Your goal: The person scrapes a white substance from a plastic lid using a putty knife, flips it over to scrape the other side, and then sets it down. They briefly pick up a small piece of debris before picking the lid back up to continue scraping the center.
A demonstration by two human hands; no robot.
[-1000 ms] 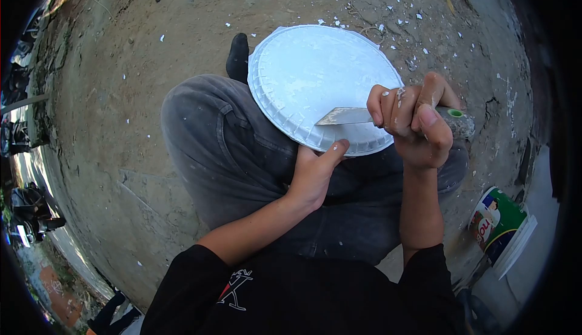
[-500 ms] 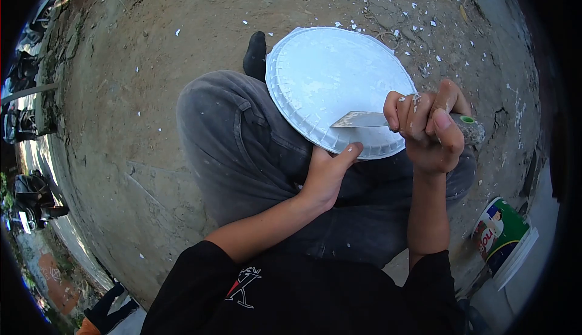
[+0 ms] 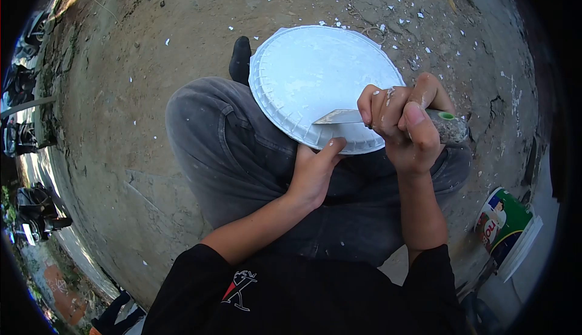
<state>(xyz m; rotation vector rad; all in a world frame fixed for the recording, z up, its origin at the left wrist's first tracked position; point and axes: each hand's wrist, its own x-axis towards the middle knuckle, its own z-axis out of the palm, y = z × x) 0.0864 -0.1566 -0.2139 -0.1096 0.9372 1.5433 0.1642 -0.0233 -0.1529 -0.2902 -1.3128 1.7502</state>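
A large round white bucket lid (image 3: pixel 321 71) rests tilted over my lap, its ridged rim facing me. My left hand (image 3: pixel 312 174) grips the near rim, thumb on top and the other fingers hidden underneath. Wrapped round the speckled handle of a putty knife (image 3: pixel 341 117) is my right hand (image 3: pixel 403 123), flecked with white bits. The thin metal blade points left, its tip close to the lid's near rim. The handle's end with a green ring sticks out to the right of my fist.
White paint flakes (image 3: pixel 388 7) are scattered over the dirt ground (image 3: pixel 151 123). A green paint bucket (image 3: pixel 504 223) lies on its side at the lower right. Motorbikes (image 3: pixel 36 207) stand along the left edge, and a person's dark-clothed legs (image 3: pixel 115 317) show at the lower left.
The lid, both hands and the putty knife have shifted a little left in view, partly with the camera's turn. The blade has moved slightly nearer the lid's near-left rim.
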